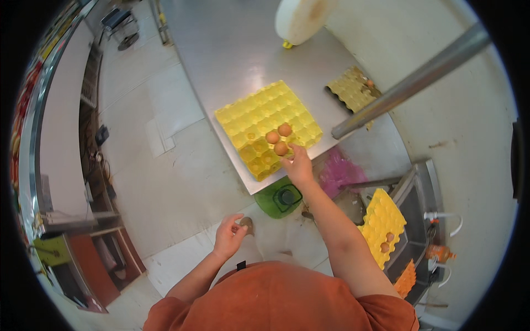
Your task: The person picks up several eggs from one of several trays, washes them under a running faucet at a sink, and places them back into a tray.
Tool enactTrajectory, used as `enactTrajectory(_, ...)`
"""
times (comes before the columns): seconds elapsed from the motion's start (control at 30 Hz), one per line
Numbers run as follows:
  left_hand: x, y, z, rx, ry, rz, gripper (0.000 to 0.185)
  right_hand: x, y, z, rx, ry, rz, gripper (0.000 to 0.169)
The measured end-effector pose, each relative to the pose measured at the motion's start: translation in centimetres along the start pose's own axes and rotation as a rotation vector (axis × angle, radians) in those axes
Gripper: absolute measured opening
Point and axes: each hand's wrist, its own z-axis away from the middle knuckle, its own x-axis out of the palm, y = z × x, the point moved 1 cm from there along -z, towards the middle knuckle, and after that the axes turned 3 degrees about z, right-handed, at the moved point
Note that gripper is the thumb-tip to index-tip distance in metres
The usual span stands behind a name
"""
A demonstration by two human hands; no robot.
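Observation:
A yellow egg tray (265,116) lies near the corner of a metal table (207,45). Three brown eggs (284,130) sit close together in its front right part, and most other cups hold none. My right hand (299,167) reaches over the tray's near edge, with thumb and finger at the sides of the nearest egg (281,148). Whether they grip it or only touch it is unclear. Low in front of my body, my left hand (230,236) is loosely curled and holds nothing, its fingers a little apart.
A metal pole (414,80) slants in from the right, beside another egg tray (354,89). Below the table corner stands a green container (273,198), near a pink plastic bag (339,171). A yellow tray with two eggs (383,227) rests by the sink (408,248). A white container (300,20) stands farther back.

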Motion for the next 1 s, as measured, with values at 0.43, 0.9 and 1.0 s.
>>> enactTrajectory(0.43, 11.0, 4.6, 2.5, -0.017, -0.368, 0.209, 0.024, -6.3, 9.7, 30.0, 0.135, -0.386, -0.063, 0.032)
enactTrajectory(0.9, 34.0, 6.5, 22.7, 0.148, -0.998, 0.142, 0.014, -14.4, 20.4, 65.5, 0.795, 0.244, -0.275, 0.033)
enactTrajectory(1.0, 37.9, 6.0, 26.6, 0.160, -1.114, 0.071, 0.016, -16.4, 21.2, 70.6, 0.882, 0.399, -0.320, 0.032)
